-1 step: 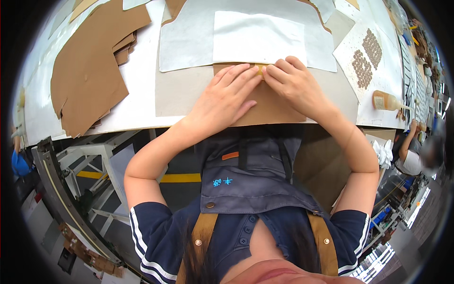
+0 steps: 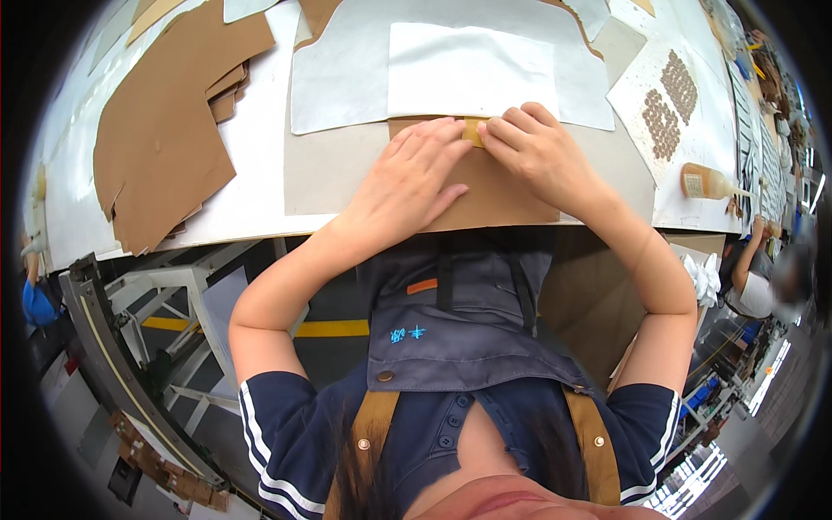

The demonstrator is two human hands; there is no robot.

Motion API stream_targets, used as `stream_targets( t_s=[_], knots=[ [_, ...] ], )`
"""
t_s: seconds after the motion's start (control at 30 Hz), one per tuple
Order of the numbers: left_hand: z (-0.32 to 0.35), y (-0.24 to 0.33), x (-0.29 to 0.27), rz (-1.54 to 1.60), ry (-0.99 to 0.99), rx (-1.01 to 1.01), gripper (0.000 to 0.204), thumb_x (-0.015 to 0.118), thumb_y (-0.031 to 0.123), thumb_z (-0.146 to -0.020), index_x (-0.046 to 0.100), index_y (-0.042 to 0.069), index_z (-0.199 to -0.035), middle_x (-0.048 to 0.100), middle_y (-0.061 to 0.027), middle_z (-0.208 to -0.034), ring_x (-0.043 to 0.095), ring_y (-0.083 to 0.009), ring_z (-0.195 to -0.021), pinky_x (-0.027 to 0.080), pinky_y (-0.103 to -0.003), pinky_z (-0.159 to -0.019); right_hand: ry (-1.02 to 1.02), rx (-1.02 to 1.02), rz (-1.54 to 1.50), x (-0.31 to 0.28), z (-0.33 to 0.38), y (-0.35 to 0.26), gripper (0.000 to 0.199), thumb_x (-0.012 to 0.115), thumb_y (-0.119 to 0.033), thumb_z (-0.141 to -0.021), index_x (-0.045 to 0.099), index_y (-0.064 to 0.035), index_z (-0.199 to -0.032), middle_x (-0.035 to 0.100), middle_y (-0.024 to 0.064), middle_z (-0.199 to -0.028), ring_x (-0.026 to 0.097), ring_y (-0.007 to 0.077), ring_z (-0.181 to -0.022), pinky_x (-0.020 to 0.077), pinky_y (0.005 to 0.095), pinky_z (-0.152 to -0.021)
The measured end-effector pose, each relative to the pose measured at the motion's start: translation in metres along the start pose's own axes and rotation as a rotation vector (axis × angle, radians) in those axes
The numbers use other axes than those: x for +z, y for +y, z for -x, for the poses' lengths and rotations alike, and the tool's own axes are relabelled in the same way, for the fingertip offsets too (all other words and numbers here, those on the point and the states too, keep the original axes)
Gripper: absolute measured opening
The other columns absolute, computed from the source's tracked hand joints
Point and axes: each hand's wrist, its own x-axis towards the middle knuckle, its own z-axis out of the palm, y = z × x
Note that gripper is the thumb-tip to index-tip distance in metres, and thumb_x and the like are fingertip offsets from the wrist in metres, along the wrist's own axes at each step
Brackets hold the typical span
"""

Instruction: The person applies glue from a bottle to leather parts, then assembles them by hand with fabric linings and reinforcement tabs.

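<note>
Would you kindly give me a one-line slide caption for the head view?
Both hands, left and right, press a small yellow tab at the white sheet's edge on brown card.

This is looking like a factory workshop for cutting and gluing sheet material. A long white desk (image 2: 260, 186) is carrying stacked brown cardboard patterns (image 2: 165, 130) at ten o'clock, pale cut sheets (image 2: 347, 78) at twelve, and a glue bottle (image 2: 706, 184) at three. A metal frame (image 2: 165, 286) is holding the desk up over a grey floor with a yellow line (image 2: 334, 328). Another worker (image 2: 758, 282) is sitting at three o'clock beside more cluttered benches (image 2: 771, 95).
</note>
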Motion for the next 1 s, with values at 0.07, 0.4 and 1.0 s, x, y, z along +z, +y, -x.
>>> stream_targets(
  t_s=[0.07, 0.4, 1.0],
  knots=[
    [0.001, -0.001, 0.001, 0.062, 0.039, -0.032, 0.045, 0.074, 0.022, -0.087, 0.056, 0.003, -0.123, 0.052, -0.0141, -0.137, 0.050, -0.0321, -0.130, 0.042, -0.043, -0.108, 0.072, 0.068, -0.211, 0.007, 0.007, 0.003, 0.039, 0.071, -0.006, -0.078, 0.064, -0.0012, -0.116, 0.062, 0.0067, -0.106, 0.058, 0.0246, -0.099, 0.0458, 0.0368, -0.090],
    [0.000, -0.001, 0.000, 0.055, 0.002, 0.006, 0.036, 0.077, 0.020, -0.084, 0.052, 0.003, -0.104, 0.051, -0.0165, -0.131, 0.051, -0.0363, -0.126, 0.044, -0.044, -0.103, 0.320, 0.278, -0.207, 0.017, 0.008, -0.013, 0.024, 0.071, -0.016, -0.086, 0.064, -0.0029, -0.105, 0.060, 0.0095, -0.098, 0.058, 0.0285, -0.089, 0.0490, 0.0383, -0.081],
    [-0.030, 0.012, -0.001, -0.313, -0.007, 0.098, 0.053, 0.075, 0.033, -0.084, 0.062, 0.012, -0.131, 0.055, -0.0100, -0.114, 0.054, -0.0285, -0.104, 0.050, -0.041, -0.089, 0.877, 1.193, -0.622, -0.027, 0.211, -0.008, 0.036, 0.059, -0.029, -0.103, 0.065, -0.0021, -0.126, 0.060, 0.0045, -0.118, 0.056, 0.0139, -0.098, 0.0455, 0.0297, -0.088]
  ],
)
